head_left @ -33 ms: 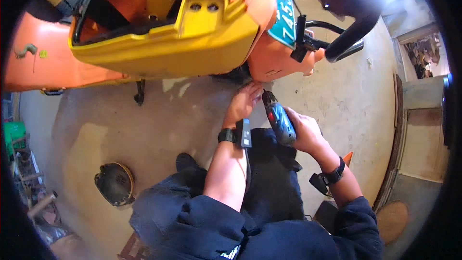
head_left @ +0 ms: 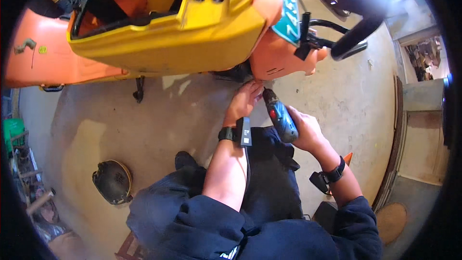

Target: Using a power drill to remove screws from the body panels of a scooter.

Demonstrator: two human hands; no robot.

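Note:
An orange and yellow scooter fills the upper view, with a black handlebar and a teal plate on its front. My left hand reaches up to the underside of its orange front panel, fingers curled at the lower edge; whatever they grip is hidden. My right hand is closed on a blue and black cordless drill with a red switch. The drill's nose points up toward that edge, just right of my left fingers; whether it touches anything is unclear.
A black bowl-shaped part lies on the concrete floor at lower left. Clutter with a green object lines the left side. Long boards lean along the right, near a round wooden piece. My legs are below my hands.
The scooter sits slightly differently in the picture, a little to the right at the front. My hands and the drill are almost unchanged, shifted very slightly upward.

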